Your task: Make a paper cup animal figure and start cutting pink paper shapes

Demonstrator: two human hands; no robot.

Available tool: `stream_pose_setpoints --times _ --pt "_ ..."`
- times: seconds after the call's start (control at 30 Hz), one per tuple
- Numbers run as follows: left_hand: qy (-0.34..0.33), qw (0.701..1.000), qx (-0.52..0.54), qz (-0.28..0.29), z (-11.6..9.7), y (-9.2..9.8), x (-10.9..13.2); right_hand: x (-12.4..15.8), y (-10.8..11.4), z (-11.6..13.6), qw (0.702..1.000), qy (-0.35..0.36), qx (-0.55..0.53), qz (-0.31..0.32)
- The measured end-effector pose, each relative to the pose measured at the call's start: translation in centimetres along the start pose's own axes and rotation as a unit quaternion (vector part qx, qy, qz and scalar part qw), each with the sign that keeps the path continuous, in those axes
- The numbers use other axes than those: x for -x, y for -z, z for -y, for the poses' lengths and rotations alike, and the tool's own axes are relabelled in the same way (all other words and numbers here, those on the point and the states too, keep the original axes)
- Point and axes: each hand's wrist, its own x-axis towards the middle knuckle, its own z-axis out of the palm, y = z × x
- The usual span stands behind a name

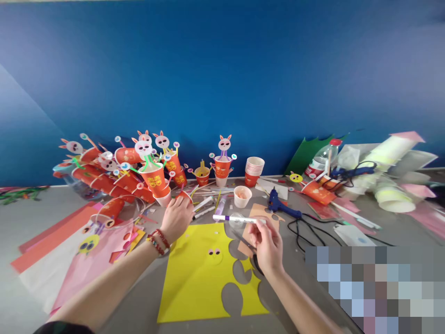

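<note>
My right hand [266,243] is closed on a white marker [236,219] with a purple band, held level above the table; scissors handles also seem to hang under this hand. Beneath it lies a yellow sheet [205,278] with round holes cut out and two small stick-on eyes [214,252]. My left hand [177,217], with a red bead bracelet at the wrist, reaches toward the far side, fingers curled around a small red paper cup [184,195] beside a white cup [163,199].
Several red paper-cup bunny figures [153,171] crowd the back left. A stack of cups [253,170], a small white cup [242,195], a blue glue gun [278,204] with black cord, a bottle [321,160], and pink and orange sheets [69,250] surround the yellow sheet. A blue wall rises behind.
</note>
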Motion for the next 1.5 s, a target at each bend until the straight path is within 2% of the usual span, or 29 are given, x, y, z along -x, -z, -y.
stream_pose_setpoints --times 0.13,0.23,0.43,0.5,0.63,0.73,0.8,0.87,0.93,0.97,1.0,1.07,1.1,1.13,1.17,1.23,1.27,1.3,1.37,1.5 --pt "0.008 1.000 -0.009 -0.006 -0.3 -0.4 0.3 0.2 -0.2 -0.2 0.999 -0.007 0.009 0.037" --pt "-0.005 1.000 0.017 -0.009 -1.1 0.4 0.5 0.2 -0.1 -0.5 0.999 -0.014 0.021 0.040" --pt "-0.127 0.980 0.154 -0.010 -4.8 3.3 1.2 0.8 -0.1 -1.2 0.997 -0.048 0.016 0.054" --pt "-0.139 0.979 0.148 -0.020 -6.0 3.3 1.3 1.2 -0.2 -1.3 0.993 -0.070 -0.013 0.090" --pt "-0.177 0.975 0.133 -0.030 -7.7 2.5 1.6 2.1 -0.6 -1.1 0.967 -0.122 -0.014 0.222" --pt "-0.180 0.968 0.172 -0.004 -8.3 2.5 2.2 2.6 -0.8 -0.5 0.961 -0.109 0.016 0.252" --pt "-0.168 0.956 0.238 0.034 -8.6 3.2 2.7 3.0 -0.8 0.0 0.958 -0.087 0.038 0.272" --pt "-0.147 0.928 0.333 0.080 -8.8 4.0 3.5 3.5 -0.7 0.5 0.950 -0.065 0.052 0.302" --pt "-0.101 0.876 0.448 0.149 -8.6 4.6 4.4 3.7 -0.6 0.9 0.939 -0.049 0.058 0.336" --pt "-0.069 0.831 0.515 0.200 -8.4 4.7 5.0 3.6 -0.5 1.1 0.938 -0.042 0.051 0.342" --pt "-0.032 0.771 0.581 0.260 -8.0 4.7 5.6 3.3 -0.3 1.3 0.943 -0.033 0.029 0.330" --pt "0.044 0.650 0.675 0.345 -7.2 4.5 6.9 2.2 0.0 1.7 0.967 -0.018 -0.053 0.248" --pt "0.066 0.620 0.685 0.376 -6.8 4.4 7.6 1.6 0.1 1.9 0.977 -0.006 -0.102 0.185" --pt "0.071 0.638 0.668 0.377 -6.5 4.4 8.2 1.1 0.1 1.9 0.982 0.002 -0.132 0.131" --pt "0.051 0.698 0.618 0.358 -6.4 4.6 8.8 0.7 0.1 1.9 0.985 0.004 -0.135 0.105" --pt "-0.065 0.835 0.458 0.299 -6.7 5.1 9.6 0.6 -0.2 1.5 0.987 -0.028 -0.083 0.133" --pt "-0.135 0.875 0.378 0.270 -7.1 5.3 9.8 0.8 -0.4 1.1 0.984 -0.051 -0.039 0.167" --pt "-0.193 0.896 0.317 0.243 -7.6 5.6 10.0 1.1 -0.5 0.7 0.976 -0.073 0.008 0.203" --pt "-0.248 0.917 0.251 0.184 -8.5 5.6 10.0 1.7 -0.8 -0.2 0.957 -0.096 0.092 0.257" --pt "-0.217 0.945 0.238 0.054 -8.6 4.3 9.9 2.1 -1.0 -1.3 0.933 -0.082 0.178 0.302"
